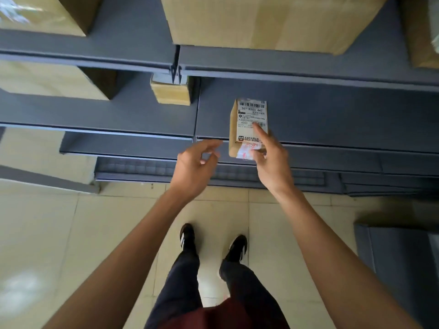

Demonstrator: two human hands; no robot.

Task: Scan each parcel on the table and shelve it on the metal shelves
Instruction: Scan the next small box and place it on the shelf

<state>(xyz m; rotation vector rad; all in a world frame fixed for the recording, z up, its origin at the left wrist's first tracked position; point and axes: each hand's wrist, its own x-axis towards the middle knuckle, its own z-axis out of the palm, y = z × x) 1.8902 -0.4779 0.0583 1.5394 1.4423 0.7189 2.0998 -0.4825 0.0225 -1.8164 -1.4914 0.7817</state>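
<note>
Nearest the camera, above the tiled floor (71, 233), both hands reach toward the shelving: the left hand (197, 167) hangs free with fingers loosely curled, holding nothing, while the right hand (270, 162) pinches the small parcel (247, 124) at its lower end, forefinger laid up its label. It sits at the front lip of the middle metal shelf (344, 119), so shelving is under way; next it needs pushing back and letting go. Larger boxes (261, 22) above are cropped, and the bench is out of view.
</note>
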